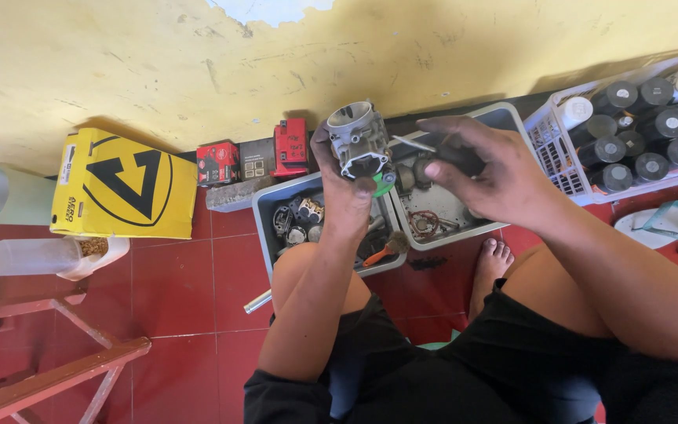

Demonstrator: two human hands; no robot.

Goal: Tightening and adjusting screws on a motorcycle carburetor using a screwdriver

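Here the left hand (347,192) is raised from the forearm that rises from the knee, its fingers wrapped round a grey metal carburetor body (359,141) and gripping it from below and behind, with the thumb tip pressed at the part's lower edge. The carburetor sits just above the middle of the view, over the gap between two grey trays, its round bore tilted up toward eleven o'clock and a small green piece (384,185) showing at its five o'clock. The right hand (484,169) comes in from four o'clock, wrist bent, fingers closed on a dark-handled screwdriver (433,149) whose thin shaft points toward nine o'clock and meets the carburetor's side. Both hands look smeared with dark grime. The casting is dull, with a toothed ring round its lower face. Beneath, the left grey tray (264,212) holds small parts and an orange-handled brush (382,251); the right grey tray (512,118) holds more pieces.
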